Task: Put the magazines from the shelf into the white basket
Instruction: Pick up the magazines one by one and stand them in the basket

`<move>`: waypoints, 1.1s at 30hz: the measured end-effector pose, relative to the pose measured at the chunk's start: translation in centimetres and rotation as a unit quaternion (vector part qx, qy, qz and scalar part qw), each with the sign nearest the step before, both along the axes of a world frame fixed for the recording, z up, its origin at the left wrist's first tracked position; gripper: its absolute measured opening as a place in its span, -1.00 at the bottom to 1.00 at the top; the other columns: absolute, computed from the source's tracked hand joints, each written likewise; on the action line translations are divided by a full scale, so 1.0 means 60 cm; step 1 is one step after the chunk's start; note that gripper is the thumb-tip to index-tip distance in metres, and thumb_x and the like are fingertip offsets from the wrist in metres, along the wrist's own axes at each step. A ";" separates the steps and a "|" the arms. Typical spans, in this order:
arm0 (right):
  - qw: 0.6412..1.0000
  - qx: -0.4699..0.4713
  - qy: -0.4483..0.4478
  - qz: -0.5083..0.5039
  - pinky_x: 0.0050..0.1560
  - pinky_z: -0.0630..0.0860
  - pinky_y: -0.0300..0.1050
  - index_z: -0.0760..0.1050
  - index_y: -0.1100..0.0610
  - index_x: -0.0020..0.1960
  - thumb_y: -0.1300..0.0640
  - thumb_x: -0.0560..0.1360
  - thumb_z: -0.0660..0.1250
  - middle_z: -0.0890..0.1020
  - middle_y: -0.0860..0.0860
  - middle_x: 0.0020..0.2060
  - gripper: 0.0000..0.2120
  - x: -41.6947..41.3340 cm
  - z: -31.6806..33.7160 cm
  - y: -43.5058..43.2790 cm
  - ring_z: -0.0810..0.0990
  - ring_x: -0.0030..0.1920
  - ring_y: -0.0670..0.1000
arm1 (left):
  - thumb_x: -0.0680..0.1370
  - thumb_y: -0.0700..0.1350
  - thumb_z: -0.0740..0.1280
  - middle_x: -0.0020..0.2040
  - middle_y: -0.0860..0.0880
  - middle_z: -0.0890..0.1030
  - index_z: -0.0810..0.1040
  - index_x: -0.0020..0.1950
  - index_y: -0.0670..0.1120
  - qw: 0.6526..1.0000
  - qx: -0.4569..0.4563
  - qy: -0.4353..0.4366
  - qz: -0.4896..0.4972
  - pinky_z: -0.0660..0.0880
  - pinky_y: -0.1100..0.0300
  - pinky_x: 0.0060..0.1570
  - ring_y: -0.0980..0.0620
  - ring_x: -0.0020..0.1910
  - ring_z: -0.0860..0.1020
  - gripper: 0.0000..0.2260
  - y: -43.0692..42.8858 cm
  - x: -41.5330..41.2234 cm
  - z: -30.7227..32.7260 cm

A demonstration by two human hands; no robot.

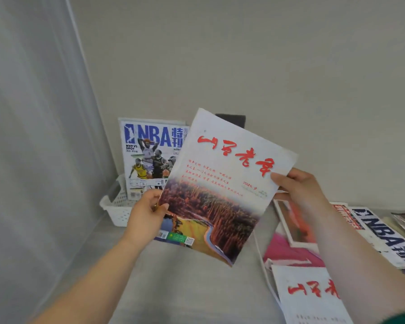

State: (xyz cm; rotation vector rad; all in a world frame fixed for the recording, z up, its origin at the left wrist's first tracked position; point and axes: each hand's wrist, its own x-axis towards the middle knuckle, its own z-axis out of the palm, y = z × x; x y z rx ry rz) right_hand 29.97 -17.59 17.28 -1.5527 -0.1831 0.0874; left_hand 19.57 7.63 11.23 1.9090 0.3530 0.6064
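I hold a white magazine [222,181] with red calligraphy and an autumn forest photo in the air, tilted, above the grey shelf. My left hand [146,215] pinches its lower left edge and my right hand [299,185] grips its right edge. Behind it at the left stands the white basket [117,208], with an NBA magazine [150,155] upright inside it. More magazines lie on the shelf at the right: a pink-covered one [288,251], another NBA issue [384,237] and a second white one with red calligraphy [306,295].
A grey wall rises on the left and a beige wall at the back. A dark block [232,119] sits against the back wall behind the held magazine. Bare grey shelf surface [185,288] lies below my hands.
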 end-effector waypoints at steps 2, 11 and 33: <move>0.999 -0.010 -0.030 0.018 -0.46 0.57 -0.30 0.52 0.30 0.05 0.36 0.45 0.25 0.67 -0.08 -0.40 -0.80 0.019 0.036 0.064 0.60 -0.49 -0.21 | 0.48 -0.37 0.22 -0.08 -0.10 0.55 0.38 -0.08 -0.09 0.999 0.005 -0.010 0.032 0.39 0.17 -0.05 -0.02 -0.06 0.49 -0.82 0.052 0.020 0.014; 0.996 0.011 -0.083 0.024 -0.44 0.53 -0.37 0.51 0.34 0.05 0.37 0.47 0.24 0.55 0.13 -0.10 -0.82 0.079 0.066 0.301 0.52 -0.34 -0.09 | 0.50 -0.31 0.21 -0.11 -0.10 0.54 0.42 0.02 -0.17 0.985 0.027 -0.014 0.167 0.28 0.20 -0.17 0.00 -0.14 0.45 -0.88 0.240 0.115 0.031; 0.979 -0.166 -0.114 -0.042 0.04 0.48 -0.13 0.43 0.19 0.20 0.27 0.45 0.29 0.45 0.02 0.06 -0.68 0.166 -0.074 0.408 0.46 -0.03 -0.05 | 0.50 -0.33 0.17 0.15 -0.22 0.55 0.46 0.17 -0.19 0.979 -0.001 0.108 0.175 0.49 -0.03 0.01 -0.17 0.07 0.51 -0.74 0.305 0.206 -0.090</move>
